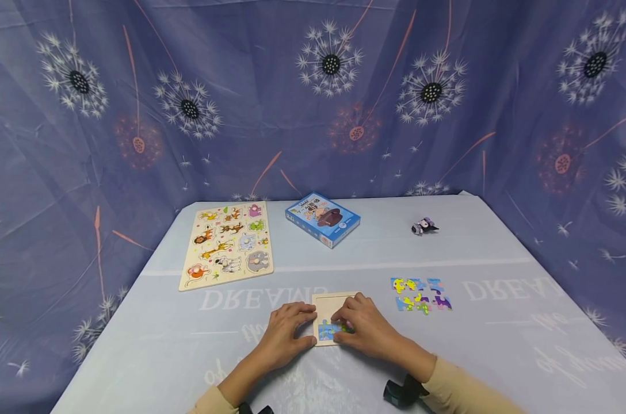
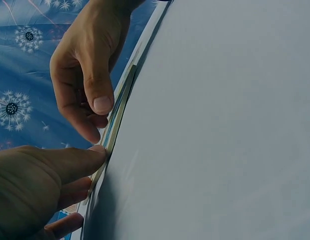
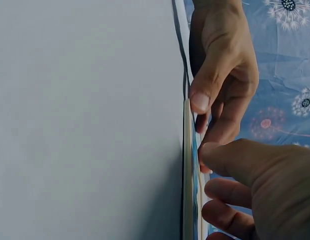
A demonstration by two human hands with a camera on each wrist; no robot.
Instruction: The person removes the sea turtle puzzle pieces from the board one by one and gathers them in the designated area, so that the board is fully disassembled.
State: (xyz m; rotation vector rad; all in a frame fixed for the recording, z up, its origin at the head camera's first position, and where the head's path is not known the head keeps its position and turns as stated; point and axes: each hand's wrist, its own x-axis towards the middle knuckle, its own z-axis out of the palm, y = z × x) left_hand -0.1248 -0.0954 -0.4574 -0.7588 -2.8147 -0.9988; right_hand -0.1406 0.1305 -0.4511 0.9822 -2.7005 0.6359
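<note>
We are working over a small wooden tray [image 1: 327, 306] that is lying flat on the counter [image 1: 189, 333] between our two hands. Our left grip [image 1: 286, 330] is sitting loosely spread along the tray's left edge, touching it without closing round anything; we are wise to be bracing lightly there, so that the tray is not sliding under pressure. Our right grip [image 1: 366, 329] is arching over the tray's near right part, thumb and fingers bent with a gap between them; our knuckles are hiding whether it is pinching a piece, so we cannot tell. Some blue pieces [image 1: 324, 332] are filling the near left corner. For a snug fit, we are best lining up tabs with notches and pressing straight down, never forcing a tilted piece. The loose pieces [image 1: 410, 284] are lying apart, off to the right.
</note>
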